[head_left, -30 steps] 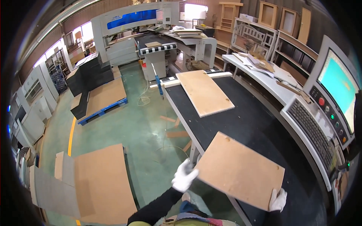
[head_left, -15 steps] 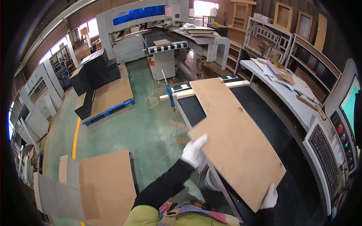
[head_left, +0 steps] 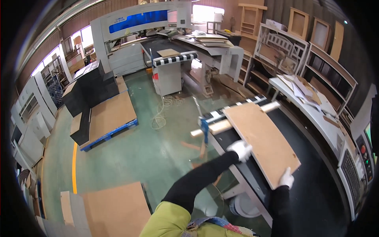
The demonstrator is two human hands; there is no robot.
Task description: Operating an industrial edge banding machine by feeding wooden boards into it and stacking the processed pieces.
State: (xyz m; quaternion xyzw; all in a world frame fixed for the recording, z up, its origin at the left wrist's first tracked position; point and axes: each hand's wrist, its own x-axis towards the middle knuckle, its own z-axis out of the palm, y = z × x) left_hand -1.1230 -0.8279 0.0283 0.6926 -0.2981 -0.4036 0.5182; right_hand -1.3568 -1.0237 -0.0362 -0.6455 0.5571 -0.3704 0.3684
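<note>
A brown fibreboard panel (head_left: 262,140) lies on the black machine table (head_left: 316,197), its far end against a pale wooden fence bar (head_left: 221,126). My left hand (head_left: 241,150), in a white glove, grips the panel's left long edge. My right hand (head_left: 286,178), also gloved, holds the panel's near corner. Whether a second panel lies beneath it cannot be told.
A control panel with keyboard (head_left: 349,173) and screen stands at the right. Stacks of boards rest on a blue pallet (head_left: 108,118) and on the green floor (head_left: 114,209) at lower left. Shelves (head_left: 308,51) and a large machine (head_left: 173,47) fill the back.
I have pushed the panel forward along the table until it reached the far fence, over where another panel lay. My left hand moved up its left edge.
</note>
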